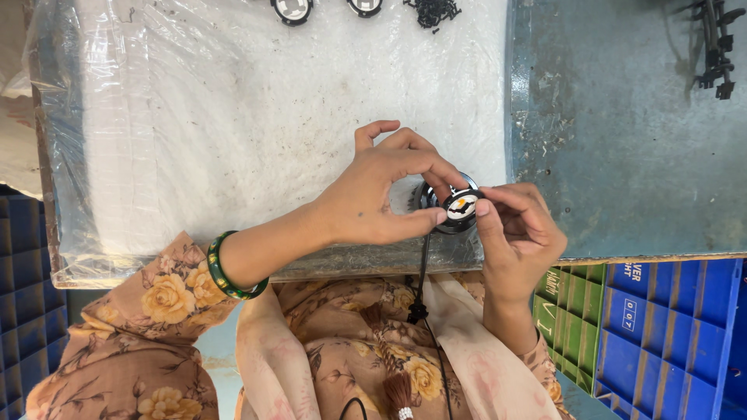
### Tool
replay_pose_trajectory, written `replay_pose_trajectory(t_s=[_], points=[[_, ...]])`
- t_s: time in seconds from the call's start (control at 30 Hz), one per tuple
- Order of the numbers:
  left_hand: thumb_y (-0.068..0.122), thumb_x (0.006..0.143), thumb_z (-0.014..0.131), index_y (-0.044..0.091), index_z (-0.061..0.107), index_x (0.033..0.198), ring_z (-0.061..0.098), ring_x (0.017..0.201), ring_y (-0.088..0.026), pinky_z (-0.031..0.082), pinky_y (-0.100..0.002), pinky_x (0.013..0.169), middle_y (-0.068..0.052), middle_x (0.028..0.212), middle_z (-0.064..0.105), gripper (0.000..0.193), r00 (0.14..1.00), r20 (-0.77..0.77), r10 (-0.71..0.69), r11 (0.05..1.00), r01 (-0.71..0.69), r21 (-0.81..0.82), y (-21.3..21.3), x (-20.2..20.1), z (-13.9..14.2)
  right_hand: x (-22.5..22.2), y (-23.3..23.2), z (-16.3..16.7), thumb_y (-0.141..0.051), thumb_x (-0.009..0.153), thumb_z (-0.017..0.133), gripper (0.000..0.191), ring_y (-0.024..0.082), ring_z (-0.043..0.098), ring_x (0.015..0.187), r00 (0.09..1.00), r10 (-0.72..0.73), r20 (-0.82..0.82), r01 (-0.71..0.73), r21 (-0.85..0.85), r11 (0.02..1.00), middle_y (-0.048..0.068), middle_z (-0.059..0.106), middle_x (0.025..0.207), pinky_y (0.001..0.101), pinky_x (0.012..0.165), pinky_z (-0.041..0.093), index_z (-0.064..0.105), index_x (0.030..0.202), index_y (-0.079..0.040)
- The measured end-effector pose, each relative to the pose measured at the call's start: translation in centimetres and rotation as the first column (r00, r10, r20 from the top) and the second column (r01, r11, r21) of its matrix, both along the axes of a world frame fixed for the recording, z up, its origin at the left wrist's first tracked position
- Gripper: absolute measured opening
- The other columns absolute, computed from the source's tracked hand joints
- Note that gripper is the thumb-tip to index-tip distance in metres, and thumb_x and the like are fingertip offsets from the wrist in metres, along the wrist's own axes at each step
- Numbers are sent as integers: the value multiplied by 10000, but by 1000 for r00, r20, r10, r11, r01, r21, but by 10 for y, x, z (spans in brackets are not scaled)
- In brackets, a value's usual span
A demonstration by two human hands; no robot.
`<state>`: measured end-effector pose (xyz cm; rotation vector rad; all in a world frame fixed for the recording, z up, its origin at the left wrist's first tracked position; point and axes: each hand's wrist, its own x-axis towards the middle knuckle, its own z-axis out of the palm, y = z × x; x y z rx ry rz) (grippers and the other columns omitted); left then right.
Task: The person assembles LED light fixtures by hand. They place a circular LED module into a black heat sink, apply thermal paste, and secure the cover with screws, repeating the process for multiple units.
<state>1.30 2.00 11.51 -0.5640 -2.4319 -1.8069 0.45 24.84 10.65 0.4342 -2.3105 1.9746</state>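
Both my hands hold one small round black part [457, 208] with a white and orange centre, just above the near edge of the table. My left hand [381, 194] grips it from the left with thumb and fingers; a green bangle sits on that wrist. My right hand [517, 229] pinches its right rim with thumb and forefinger. A thin black wire [424, 264] hangs from the part down toward my lap. The part's back is hidden by my fingers.
A white foam sheet under clear plastic [233, 117] covers the left of the blue-grey table [622, 155]. Two more round black parts [292, 8] and a heap of small black pieces [432, 11] lie at the far edge. Black clips [716, 47] top right. Blue and green crates [661, 327] stand below.
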Motion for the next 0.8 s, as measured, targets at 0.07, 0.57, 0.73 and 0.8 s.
replay_pose_trajectory(t_s=[0.07, 0.57, 0.73, 0.8], points=[[281, 835, 780, 223, 740, 1127, 592, 1154, -94, 133, -507, 1197, 122, 890, 739, 300, 1000, 0, 10, 1000, -10, -8, 1, 0, 0, 0, 0, 0, 18, 1012, 729, 113, 76, 647, 906, 1000, 6, -12, -6, 0, 1000, 60, 659, 1087, 203, 833, 514, 711, 1120, 48], [288, 845, 757, 220, 769, 1066, 612, 1126, -82, 126, -512, 1205, 98, 900, 712, 231, 999, 34, 20, 1000, -19, -1, 2, -1, -4, -3, 3, 0, -3, 1010, 736, 173, 47, 580, 856, 998, 29, -57, -21, 126, 992, 61, 656, 1128, 176, 771, 458, 698, 1177, 20], [297, 833, 742, 219, 778, 1059, 611, 1134, -103, 151, -493, 1202, 81, 930, 707, 241, 997, 73, 21, 1000, -23, 14, 4, -1, -6, -8, 6, -1, 8, 1022, 692, 194, 68, 621, 984, 995, 96, 18, -97, 52, 994, 44, 638, 1143, 196, 867, 503, 650, 1210, 29], [300, 849, 741, 206, 770, 1061, 589, 1159, -129, 151, -489, 1186, 70, 979, 698, 234, 998, 61, 28, 999, -30, 23, 4, -1, -7, -10, 8, 0, 10, 1032, 690, 183, 60, 620, 954, 994, 112, 10, -113, 64, 992, 44, 636, 1131, 197, 878, 504, 647, 1209, 28]])
